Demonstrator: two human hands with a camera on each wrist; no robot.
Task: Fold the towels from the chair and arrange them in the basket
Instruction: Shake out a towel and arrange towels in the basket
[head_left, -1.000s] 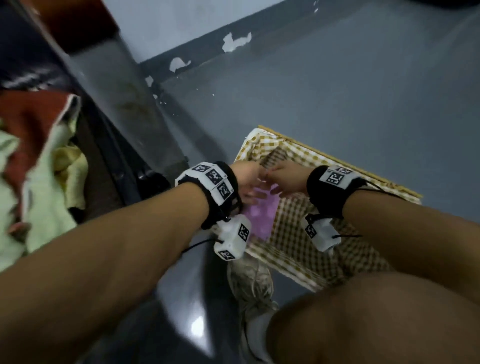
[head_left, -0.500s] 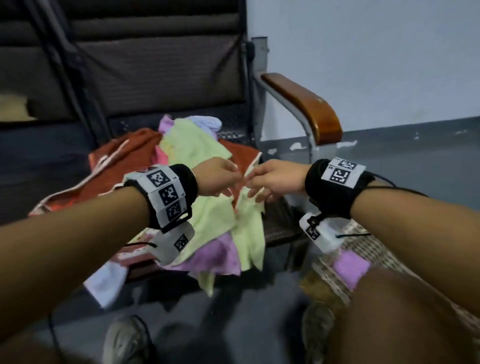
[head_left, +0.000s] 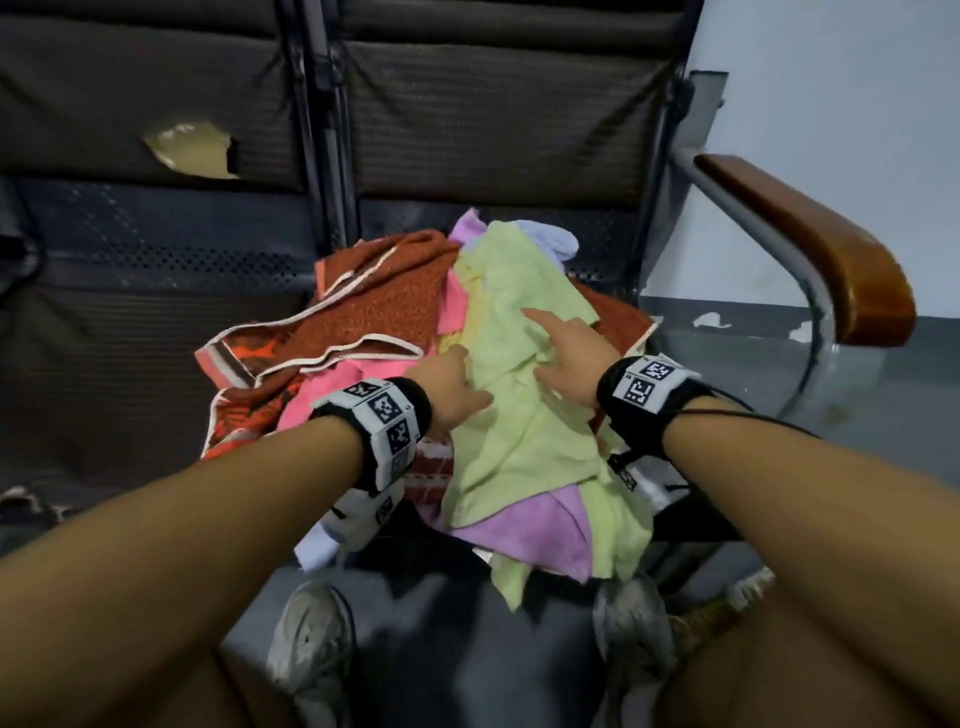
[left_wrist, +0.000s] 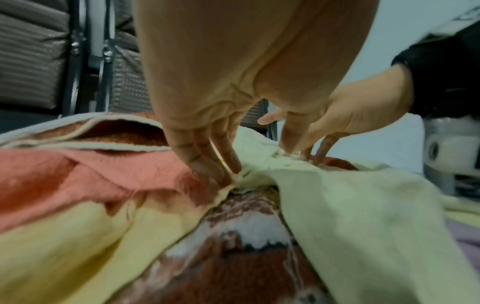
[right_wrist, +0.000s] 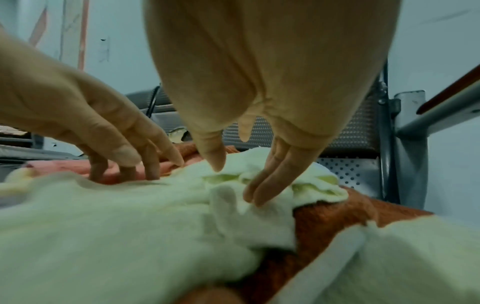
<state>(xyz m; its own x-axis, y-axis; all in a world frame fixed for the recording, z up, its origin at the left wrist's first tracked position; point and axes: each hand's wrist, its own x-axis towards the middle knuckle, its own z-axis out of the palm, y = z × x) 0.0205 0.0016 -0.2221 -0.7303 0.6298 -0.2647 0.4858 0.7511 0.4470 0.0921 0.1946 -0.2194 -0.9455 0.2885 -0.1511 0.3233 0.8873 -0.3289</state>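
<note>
A heap of towels lies on the chair seat. On top is a light green towel (head_left: 524, 415), crumpled and hanging over the front edge. My left hand (head_left: 462, 374) touches its left edge with straight fingers (left_wrist: 221, 166), beside a pink towel (left_wrist: 78, 174). My right hand (head_left: 540, 343) lies spread on the green towel (right_wrist: 130, 216) a little further back, its fingertips (right_wrist: 255, 197) pressing a fold. Neither hand grips anything. A rust-brown towel (head_left: 374, 301) and a purple towel (head_left: 530, 525) lie underneath.
The chair has a dark padded back (head_left: 493, 119) and a wooden armrest (head_left: 810, 249) on the right. My shoes (head_left: 311, 644) stand on the grey floor below the seat. A fringed corner of the basket (head_left: 748, 582) shows at the lower right.
The view swung from the basket up to the chair. Both hands, held together in the air half a second ago, have dropped onto the green towel and spread apart.
</note>
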